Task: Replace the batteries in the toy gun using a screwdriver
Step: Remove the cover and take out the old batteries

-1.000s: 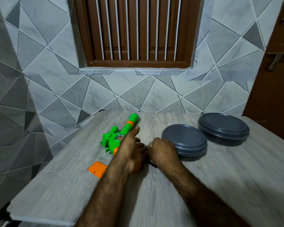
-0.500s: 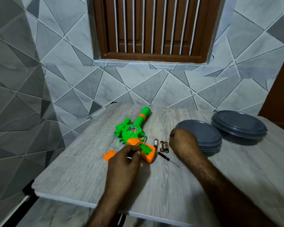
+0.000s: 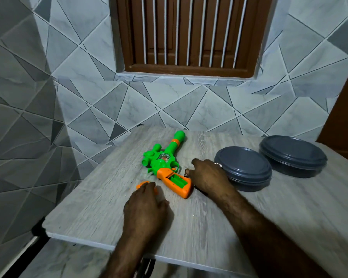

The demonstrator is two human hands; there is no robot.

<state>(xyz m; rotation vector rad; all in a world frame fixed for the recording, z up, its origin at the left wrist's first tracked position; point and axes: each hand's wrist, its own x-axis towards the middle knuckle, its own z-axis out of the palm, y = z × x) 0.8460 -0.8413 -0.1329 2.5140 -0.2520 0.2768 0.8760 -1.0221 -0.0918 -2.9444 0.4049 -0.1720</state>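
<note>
**Two hands are flanking the opened grip of the toy gun**

Two hands are working on either side of the green and orange plastic toy gun (image 3: pixel 165 165), which is lying flat on the pale wood-grain desk (image 3: pixel 269 227). Its long axis is running diagonally, with the green muzzle pointing away toward the tiled wall and the orange grip pointing back toward the person. The battery compartment (image 3: pixel 178 181) in the grip is lying open and facing up, and it looks empty.

The right hand (image 3: pixel 208 177) is sitting just right of the grip, knuckles up and fingers curled downward. A small silvery cylindrical battery (image 3: pixel 187 173) is showing at its fingertips, between the hand and the trigger guard. Whether the fingers are pinching it or only touching it cannot be told.

The left hand (image 3: pixel 147 205) is lying left of the grip, fingers loosely forward over the small orange plastic compartment cover (image 3: pixel 140 185), with no grip on it showing.

The right hand looks the nearer to both battery and compartment. Loading a cell would likely be a short leftward carry, turning it to lie along the grip's diagonal.

Beyond the right hand, two round grey lidded plastic containers (image 3: pixel 243 167) (image 3: pixel 292 155) are standing side by side.
</note>
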